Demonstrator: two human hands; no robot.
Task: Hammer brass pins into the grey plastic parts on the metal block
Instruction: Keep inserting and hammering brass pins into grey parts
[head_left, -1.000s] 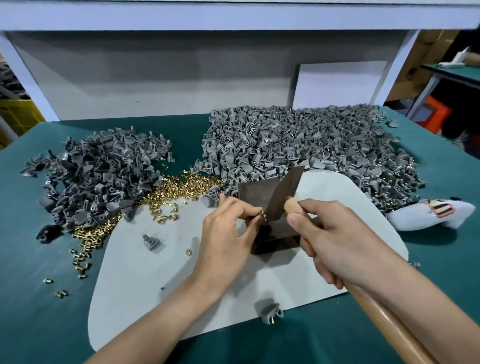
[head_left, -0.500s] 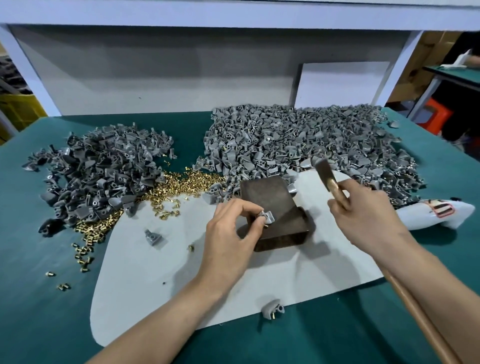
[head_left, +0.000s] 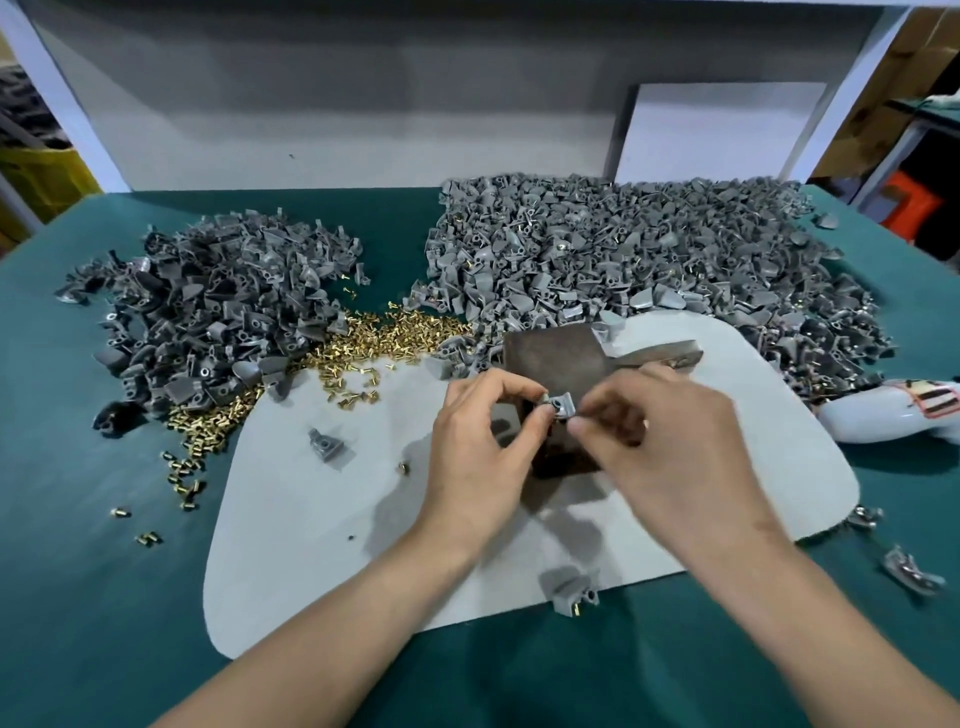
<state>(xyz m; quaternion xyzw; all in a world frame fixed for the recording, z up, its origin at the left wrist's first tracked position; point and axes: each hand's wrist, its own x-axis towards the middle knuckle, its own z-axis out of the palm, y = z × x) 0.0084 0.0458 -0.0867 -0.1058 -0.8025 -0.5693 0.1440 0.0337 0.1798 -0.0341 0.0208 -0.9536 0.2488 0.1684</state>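
The small grey plastic part (head_left: 561, 406) was held right at the dark metal block (head_left: 556, 358), over its near side, and I could not tell if it sat on the block. The left hand (head_left: 483, 452) pinched its left side with thumb and fingertips. The right hand (head_left: 670, 447) pinched its right side the same way. The part looked smooth and had little round holes. The block was brown, rough and dull, with a sloped top. It stood on a soft pale mat (head_left: 322, 519) with round corners, on a green table cover (head_left: 78, 571). The flat dark hammer head (head_left: 660, 353) poked out just behind the right hand; its handle was hidden. Shiny brass pins (head_left: 374, 343) lay in a heap between two big piles of grey parts, a darker pile (head_left: 218, 322) on the left and a lighter pile (head_left: 623, 260) on the right. One loose part (head_left: 324, 446) lay on the mat. Half a second before, the right hand was gripping the wooden hammer handle up in the air, away from the block. Now it had come down to the part. The left hand had stayed on the part.
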